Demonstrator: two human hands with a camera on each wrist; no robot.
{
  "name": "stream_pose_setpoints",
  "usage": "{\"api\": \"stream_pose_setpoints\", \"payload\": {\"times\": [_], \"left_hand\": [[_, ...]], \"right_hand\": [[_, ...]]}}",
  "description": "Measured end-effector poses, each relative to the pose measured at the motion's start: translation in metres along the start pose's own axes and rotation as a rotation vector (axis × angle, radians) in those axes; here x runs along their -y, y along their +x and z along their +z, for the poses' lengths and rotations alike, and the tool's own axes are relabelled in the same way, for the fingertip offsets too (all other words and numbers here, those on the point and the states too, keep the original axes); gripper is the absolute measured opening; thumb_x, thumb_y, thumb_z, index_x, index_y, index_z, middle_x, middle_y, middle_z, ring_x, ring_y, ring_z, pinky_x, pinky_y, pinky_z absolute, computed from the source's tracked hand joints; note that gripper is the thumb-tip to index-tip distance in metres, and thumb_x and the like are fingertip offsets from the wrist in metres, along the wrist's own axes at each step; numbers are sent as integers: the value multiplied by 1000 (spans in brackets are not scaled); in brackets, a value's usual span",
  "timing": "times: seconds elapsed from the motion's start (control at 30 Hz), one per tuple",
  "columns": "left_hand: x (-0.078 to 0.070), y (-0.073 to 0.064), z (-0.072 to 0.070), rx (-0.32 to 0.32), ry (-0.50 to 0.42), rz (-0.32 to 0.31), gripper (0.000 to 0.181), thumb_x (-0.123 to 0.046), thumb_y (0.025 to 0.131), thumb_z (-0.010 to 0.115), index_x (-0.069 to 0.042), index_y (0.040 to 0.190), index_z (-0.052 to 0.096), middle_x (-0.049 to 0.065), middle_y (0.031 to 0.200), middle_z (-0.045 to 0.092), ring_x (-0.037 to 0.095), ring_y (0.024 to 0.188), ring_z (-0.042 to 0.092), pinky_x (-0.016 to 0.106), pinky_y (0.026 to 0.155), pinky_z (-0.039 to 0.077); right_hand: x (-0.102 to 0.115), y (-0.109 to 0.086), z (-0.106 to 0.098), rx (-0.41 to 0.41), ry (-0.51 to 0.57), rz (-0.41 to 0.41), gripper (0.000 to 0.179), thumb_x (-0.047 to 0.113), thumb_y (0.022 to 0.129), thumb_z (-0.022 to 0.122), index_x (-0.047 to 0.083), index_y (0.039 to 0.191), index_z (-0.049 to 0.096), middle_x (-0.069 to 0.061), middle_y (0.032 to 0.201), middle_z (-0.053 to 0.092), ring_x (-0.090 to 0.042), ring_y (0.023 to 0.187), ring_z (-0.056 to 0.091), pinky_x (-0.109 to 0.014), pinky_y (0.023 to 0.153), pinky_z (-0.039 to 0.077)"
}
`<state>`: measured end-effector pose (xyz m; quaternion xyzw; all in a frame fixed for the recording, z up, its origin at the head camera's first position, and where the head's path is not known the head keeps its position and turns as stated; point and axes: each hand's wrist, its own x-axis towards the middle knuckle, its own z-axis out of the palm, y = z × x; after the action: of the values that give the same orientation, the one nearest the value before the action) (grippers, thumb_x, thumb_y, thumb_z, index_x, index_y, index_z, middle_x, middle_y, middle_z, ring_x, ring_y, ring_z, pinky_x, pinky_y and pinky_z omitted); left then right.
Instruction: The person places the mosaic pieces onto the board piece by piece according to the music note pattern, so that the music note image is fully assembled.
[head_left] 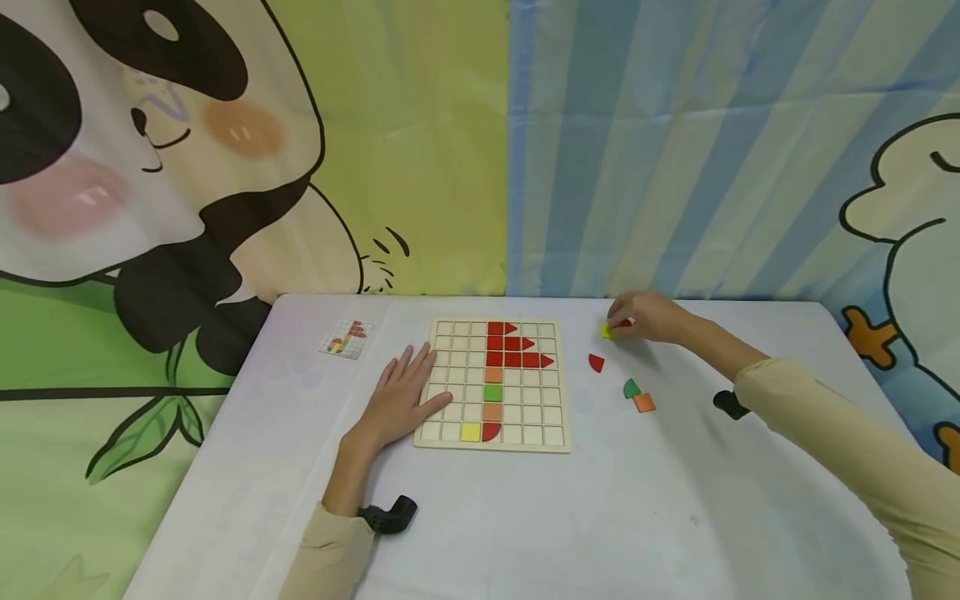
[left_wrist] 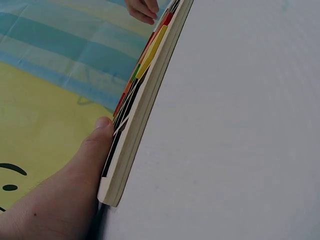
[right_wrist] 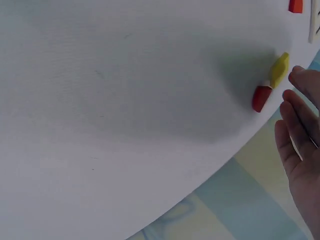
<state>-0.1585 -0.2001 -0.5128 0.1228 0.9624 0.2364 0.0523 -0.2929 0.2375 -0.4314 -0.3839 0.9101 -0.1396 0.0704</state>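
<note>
While the left hand (head_left: 399, 398), fingers spread, rests on a pale wooden grid board (head_left: 527, 413), the right hand (head_left: 651, 317), thumb and fingers parted, is beside a yellow tile (right_wrist: 280, 70).

"Here's the grid board (head_left: 533, 414), pale wood, lying flat, only part-filled!"
"Red pieces (head_left: 513, 359) up top, then orange, green and orange squares (head_left: 492, 392) in a column below!"
"And right of the board, a yellow piece (right_wrist: 280, 70) with a red piece (right_wrist: 261, 99) just beside it!"

Soft light casts blurry-edged shadows on the white tabletop (head_left: 600, 525).
</note>
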Motion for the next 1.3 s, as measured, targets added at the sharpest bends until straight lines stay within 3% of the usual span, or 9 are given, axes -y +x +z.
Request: {"api": "stream_pose_setpoints", "payload": {"times": [0.13, 0.37, 0.57, 0.67, 0.77, 0.9, 1.03, 1.17, 1.3], "left_hand": [[0, 1, 1, 3, 5, 6, 91, -62, 99, 55, -12, 167, 20, 7, 175, 14, 31, 163, 2, 56, 130, 3], [-1, 2, -1, 7, 3, -1, 91, -63, 99, 55, -13, 167, 19, 5, 175, 13, 29, 163, 1, 54, 131, 3], [0, 2, 0, 1, 16, -1, 91, -63, 99, 55, -14, 167, 20, 5, 175, 13, 29, 163, 2, 54, 131, 3], [0, 2, 0, 5, 11, 0, 91, -63, 99, 56, -13, 167, 20, 5, 175, 13, 30, 163, 2, 55, 131, 3], [0, 1, 1, 8, 8, -2, 91, -63, 99, 56, -13, 167, 20, 5, 175, 13, 30, 163, 2, 55, 131, 3], [1, 2, 0, 7, 14, -8, 91, -64, 99, 54, -14, 167, 20, 4, 175, 13, 29, 163, 1, 53, 131, 2], [2, 1, 0, 9, 17, -4, 91, -64, 99, 53, -14, 167, 20, 5, 175, 13, 29, 163, 1, 54, 131, 3], [1, 0, -1, 14, 8, -1, 90, -64, 100, 53, -13, 167, 19, 5, 175, 13, 29, 163, 1, 54, 131, 2], [0, 0, -1, 13, 11, 8, 90, -63, 100, 52, -14, 167, 19, 4, 175, 12, 29, 163, 1, 54, 131, 3]], "right_hand": [[-8, 1, 10, 36, 15, -7, 6, 1, 87, 80, 4, 91, 80, -9, 95, 71, -21, 84, 62, -39, 79, 61], [-15, 1, 14, 7, 6, -27, 11, 0, 86, 81, 9, 87, 74, -3, 89, 62, -16, 80, 55, -32, 73, 55], [-1, 3, 12, 13, 35, 9, 9, 2, 85, 78, 9, 87, 72, -3, 85, 61, -15, 77, 53, -29, 70, 51], [22, 6, 16, 21, 140, -4, 9, 2, 85, 75, 7, 92, 72, -4, 88, 65, -15, 78, 57, -29, 71, 53], [59, 11, 21, 42, 218, -83, 13, 3, 86, 74, 4, 99, 73, -5, 95, 68, -15, 81, 60, -30, 74, 56], [115, 20, 31, 48, 211, -230, 16, 5, 87, 73, 4, 103, 74, -5, 98, 68, -15, 82, 61, -27, 75, 57], [160, 34, 41, 53, 181, -318, 13, 8, 88, 72, 5, 100, 75, -4, 97, 67, -14, 82, 61, -21, 74, 55], [185, 51, 49, 97, 151, -337, 13, 12, 89, 72, 7, 100, 78, -3, 96, 67, -10, 77, 58, -17, 70, 49], [193, 65, 59, 144, 94, -343, 14, 15, 92, 75, 7, 102, 80, -4, 96, 67, -9, 75, 53, -15, 67, 46]]}}
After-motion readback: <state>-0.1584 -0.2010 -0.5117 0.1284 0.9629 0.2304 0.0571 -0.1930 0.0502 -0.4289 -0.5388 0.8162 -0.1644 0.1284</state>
